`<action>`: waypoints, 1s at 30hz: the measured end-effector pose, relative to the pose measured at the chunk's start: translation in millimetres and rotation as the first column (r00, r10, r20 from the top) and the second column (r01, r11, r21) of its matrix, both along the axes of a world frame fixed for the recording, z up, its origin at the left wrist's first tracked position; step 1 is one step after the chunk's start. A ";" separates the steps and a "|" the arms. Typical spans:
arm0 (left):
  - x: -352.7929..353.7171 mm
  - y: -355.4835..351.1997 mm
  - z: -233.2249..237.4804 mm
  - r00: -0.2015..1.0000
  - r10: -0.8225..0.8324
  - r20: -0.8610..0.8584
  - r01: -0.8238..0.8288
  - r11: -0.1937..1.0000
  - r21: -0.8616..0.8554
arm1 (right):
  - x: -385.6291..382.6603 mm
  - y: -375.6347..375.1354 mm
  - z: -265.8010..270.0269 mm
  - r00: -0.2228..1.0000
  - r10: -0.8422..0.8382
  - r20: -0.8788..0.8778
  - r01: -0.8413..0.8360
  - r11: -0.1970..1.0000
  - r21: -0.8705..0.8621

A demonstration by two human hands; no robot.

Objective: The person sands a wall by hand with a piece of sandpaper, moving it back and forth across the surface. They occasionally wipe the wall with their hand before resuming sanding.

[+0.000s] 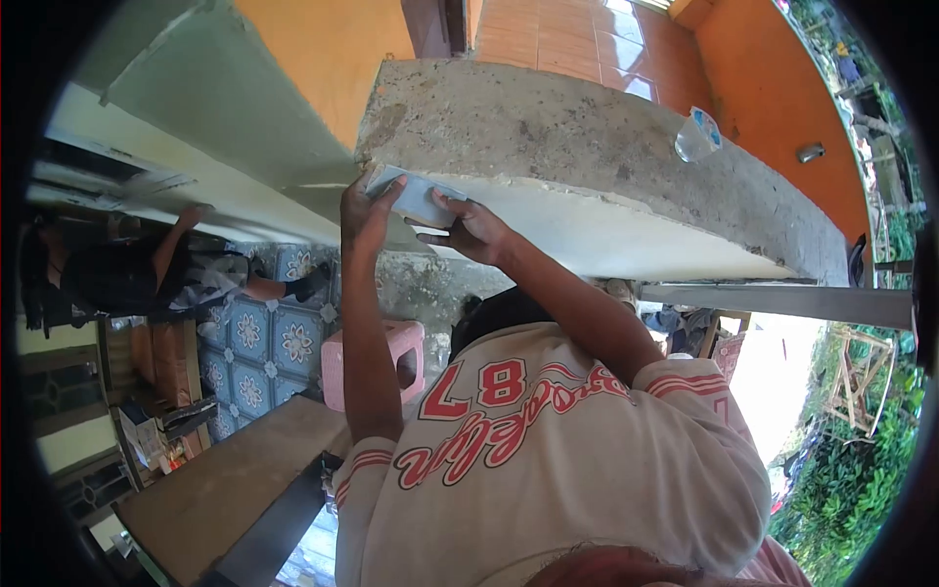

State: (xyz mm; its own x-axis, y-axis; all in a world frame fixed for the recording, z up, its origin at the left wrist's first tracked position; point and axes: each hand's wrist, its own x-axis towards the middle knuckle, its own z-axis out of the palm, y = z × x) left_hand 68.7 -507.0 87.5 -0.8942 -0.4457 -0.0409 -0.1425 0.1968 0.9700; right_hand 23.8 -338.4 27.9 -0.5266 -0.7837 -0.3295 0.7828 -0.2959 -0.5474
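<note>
A flat grey piece lies against the corner where the rough concrete ledge meets its pale smooth side. My left hand grips its left end, with the thumb on the near face and the fingers partly hidden at the ledge corner. On the right end, my right hand holds the same piece between the thumb and spread lower fingers. Both hands look smudged with grey.
A plastic cup stands on the ledge. Below my forearms is a pink stool. Another person in dark clothes is at the left, one hand on a pale wall edge. A brown tabletop is at lower left; a metal beam extends right.
</note>
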 end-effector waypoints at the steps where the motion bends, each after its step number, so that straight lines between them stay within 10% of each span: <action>1: 0.1 7.0 4.4 1.000 -0.008 0.009 0.009 0.998 -0.066 | 0.7 4.7 -2.2 0.999 -0.014 0.030 0.015 0.999 -0.046; 12: -30.7 182.9 -24.5 0.969 -0.235 -0.078 0.168 0.856 -0.489 | -3.4 181.1 -34.2 0.953 -0.301 0.035 0.302 0.951 -0.060; 20: -39.1 393.1 -40.3 0.916 -0.381 -0.127 0.317 0.879 -0.355 | -8.3 398.6 -47.8 0.883 -0.440 -0.162 0.451 0.892 0.038; 24: -57.1 497.0 -83.9 0.841 -0.542 0.006 0.541 0.840 0.048 | -6.9 524.5 -53.9 0.810 -0.533 -0.244 0.581 0.784 0.217; 26: -61.9 543.3 -85.9 0.737 -0.653 0.175 0.456 0.672 0.584 | -4.8 582.9 -38.7 0.807 -0.478 -0.347 0.589 0.694 0.416; 30: -70.5 618.5 -97.6 0.611 -0.784 0.108 0.398 0.423 0.814 | -3.1 663.4 -21.6 0.663 -0.222 -0.715 0.744 0.297 0.599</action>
State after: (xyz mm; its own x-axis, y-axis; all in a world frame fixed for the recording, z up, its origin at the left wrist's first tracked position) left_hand -1.8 111.5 -10.1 -0.6959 0.5312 -0.4833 -0.6726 -0.2460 0.6979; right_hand 20.6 325.0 6.3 -0.9585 0.1906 -0.2122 0.2560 0.2466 -0.9347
